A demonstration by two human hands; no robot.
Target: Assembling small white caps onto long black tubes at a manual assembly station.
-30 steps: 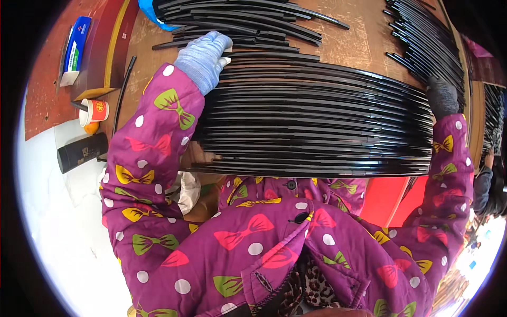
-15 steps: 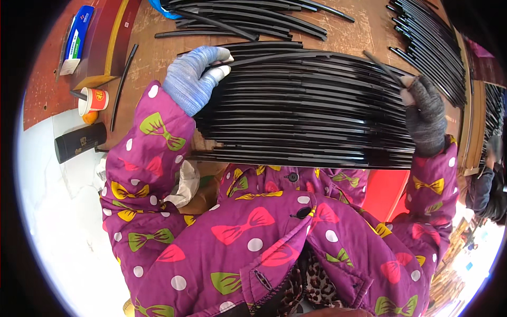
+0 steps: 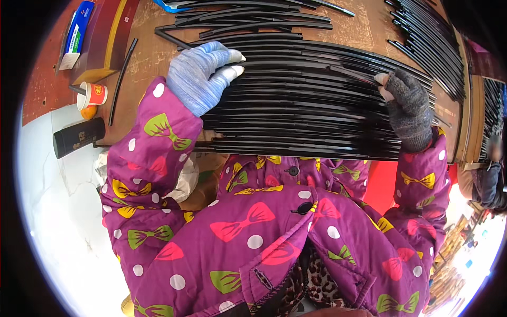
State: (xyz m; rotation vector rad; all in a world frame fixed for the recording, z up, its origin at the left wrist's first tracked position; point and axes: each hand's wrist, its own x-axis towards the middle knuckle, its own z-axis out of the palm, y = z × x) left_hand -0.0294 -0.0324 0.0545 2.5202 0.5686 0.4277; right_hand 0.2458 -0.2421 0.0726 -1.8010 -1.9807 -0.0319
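Observation:
Many long black tubes [image 3: 296, 100] lie side by side across the table in front of me, pointing left to right. At their left ends rests my left hand [image 3: 203, 76], in a light blue glove with the fingertips bare or white. Its thumb and forefinger are apart over the far tubes, and I see nothing gripped between them. My right hand [image 3: 406, 105], in a dark grey glove with bare fingertips, is over the right part of the row. Between its thumb and forefinger is a thin dark stick [image 3: 351, 74], slanting left over the tubes.
More black tubes [image 3: 253, 24] lie loosely at the far side, and another bundle [image 3: 428, 45] is at the far right. On the left are a dark red box [image 3: 100, 45], a blue package [image 3: 79, 26], a paper cup [image 3: 95, 96] and a black case [image 3: 79, 137].
The curved tube at my left fingertips now lies down in the row. My left hand has shifted slightly right. My right hand has moved left with the thin stick, which now lies lower.

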